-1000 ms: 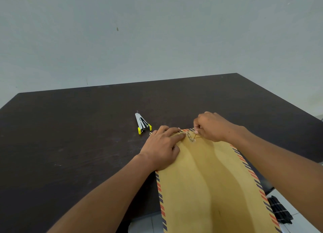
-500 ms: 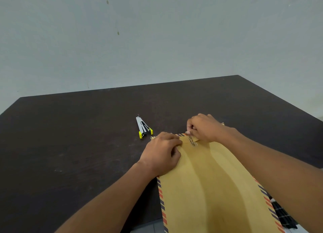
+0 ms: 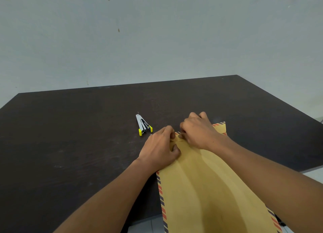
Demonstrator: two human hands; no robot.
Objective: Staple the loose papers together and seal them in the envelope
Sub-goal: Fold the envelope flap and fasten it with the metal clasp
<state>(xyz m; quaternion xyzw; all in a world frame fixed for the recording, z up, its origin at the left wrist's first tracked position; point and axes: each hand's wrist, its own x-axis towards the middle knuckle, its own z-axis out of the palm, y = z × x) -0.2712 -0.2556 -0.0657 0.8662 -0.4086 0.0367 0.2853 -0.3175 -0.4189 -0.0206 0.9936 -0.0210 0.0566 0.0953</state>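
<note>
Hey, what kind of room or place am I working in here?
Probably a plain desk in a home or small office. A bare dark table stands against an unadorned pale wall, holding only paperwork gear: a small stapler and a brown striped-edge envelope.

the envelope [image 3: 206, 189] is made of matt brown kraft paper, softly buckled, with a printed border of red and dark blue stripes. the table [image 3: 70, 145] is finished in a dark brown wood-look surface, matt and faintly scuffed. the stapler [image 3: 143, 124] is formed of dull grey metal, with glossy yellow plastic tips. the wall [image 3: 157, 40] is coated in pale matt paint, lightly stained.
</note>
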